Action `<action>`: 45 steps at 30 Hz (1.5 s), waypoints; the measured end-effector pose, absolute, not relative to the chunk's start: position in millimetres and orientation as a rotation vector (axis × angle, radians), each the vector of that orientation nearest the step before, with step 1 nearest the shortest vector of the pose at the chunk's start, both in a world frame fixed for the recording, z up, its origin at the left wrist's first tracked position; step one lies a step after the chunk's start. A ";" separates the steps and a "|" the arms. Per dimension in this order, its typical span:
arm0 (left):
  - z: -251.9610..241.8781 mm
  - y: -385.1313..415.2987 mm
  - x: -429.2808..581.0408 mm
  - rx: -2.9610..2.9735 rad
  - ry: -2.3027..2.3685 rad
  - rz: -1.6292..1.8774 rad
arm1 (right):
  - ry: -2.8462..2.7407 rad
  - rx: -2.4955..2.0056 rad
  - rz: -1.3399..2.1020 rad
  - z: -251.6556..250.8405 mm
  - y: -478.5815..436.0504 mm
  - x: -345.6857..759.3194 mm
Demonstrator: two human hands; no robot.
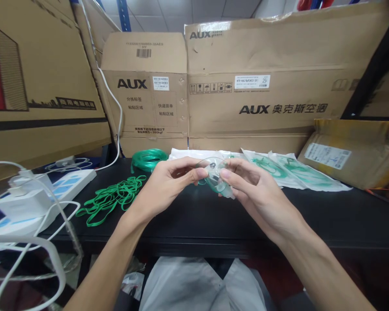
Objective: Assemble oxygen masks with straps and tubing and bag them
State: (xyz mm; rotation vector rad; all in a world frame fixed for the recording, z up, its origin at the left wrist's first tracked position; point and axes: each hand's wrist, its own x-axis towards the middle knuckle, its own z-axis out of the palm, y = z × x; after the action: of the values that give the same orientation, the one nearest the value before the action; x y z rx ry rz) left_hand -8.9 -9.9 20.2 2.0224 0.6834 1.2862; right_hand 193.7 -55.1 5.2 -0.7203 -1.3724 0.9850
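Observation:
Over the black table (188, 222), both hands grip a clear plastic oxygen mask (216, 178) with a pale green tint. My left hand (173, 177) pinches its left edge between thumb and fingers. On the other side, my right hand (254, 178) has its thumb pressed on the mask's front and its fingers behind. The fingers hide part of the mask. A heap of flat green elastic straps (115, 198) lies to the left, with a coil of green tubing (149, 160) behind it. Flat white-and-clear packets with green contents (298, 170) lie at the back right.
Large cardboard boxes (253, 93) wall off the back, and another carton (35, 73) stands on the left. A taped parcel (353, 151) sits at the right. White power strips (73, 185) with plugs and loose cables occupy the left edge.

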 end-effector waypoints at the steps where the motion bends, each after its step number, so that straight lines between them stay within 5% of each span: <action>1: 20.9 -11.0 -9.3 2.025 0.675 1.282 | -1.372 -0.704 0.993 5.7 -56.1 193.5; 16: 20.7 -16.0 -2.6 2.133 0.656 1.366 | -1.429 -0.695 0.862 -0.5 -60.6 180.3; 29: 20.4 -23.3 5.5 2.054 0.828 1.421 | -1.360 -0.681 0.969 -3.9 -58.4 174.9; 45: 16.7 -16.4 1.2 1.939 0.444 1.383 | -1.214 -0.433 1.304 9.0 -59.8 186.9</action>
State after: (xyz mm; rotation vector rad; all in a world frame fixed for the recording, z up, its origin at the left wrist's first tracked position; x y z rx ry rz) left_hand 1.2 -16.4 16.7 1.9386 0.4436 1.3831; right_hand 186.9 -59.8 9.0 -0.4334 -1.2139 1.3042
